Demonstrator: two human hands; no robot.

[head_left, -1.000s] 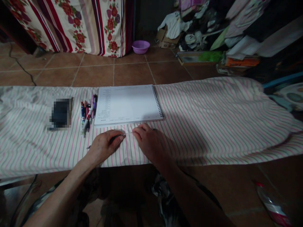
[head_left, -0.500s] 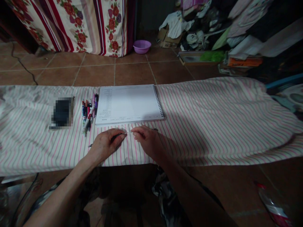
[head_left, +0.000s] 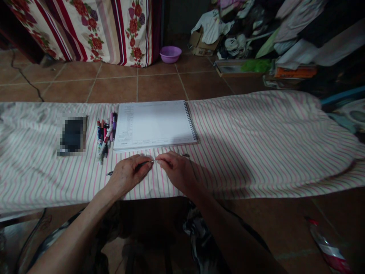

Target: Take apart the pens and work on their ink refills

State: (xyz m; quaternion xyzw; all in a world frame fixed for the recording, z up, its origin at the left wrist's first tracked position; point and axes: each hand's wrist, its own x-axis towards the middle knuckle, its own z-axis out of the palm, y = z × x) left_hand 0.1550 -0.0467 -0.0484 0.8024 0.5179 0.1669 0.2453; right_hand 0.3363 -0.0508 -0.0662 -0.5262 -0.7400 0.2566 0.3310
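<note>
My left hand (head_left: 128, 174) rests on the striped cloth (head_left: 256, 144), fingers closed round a dark pen (head_left: 142, 164) whose silver tip points right and whose back end shows behind the hand. My right hand (head_left: 176, 171) lies just to the right, its thumb and fingers pinched at the pen's tip. Just beyond both hands lies an open spiral notebook (head_left: 154, 123) with a white page. A bunch of coloured pens (head_left: 105, 133) lies left of the notebook.
A dark blurred-out flat object (head_left: 72, 135) lies left of the pens. Beyond the cloth are a tiled floor, a flowered curtain (head_left: 94, 26), a purple bowl (head_left: 170, 54) and piles of clothes and boxes (head_left: 256, 34). A plastic bottle (head_left: 327, 247) lies on the floor at lower right.
My right hand's fingers have closed in on the pen's tip from the right. The left hand has stayed in place with the pen.
</note>
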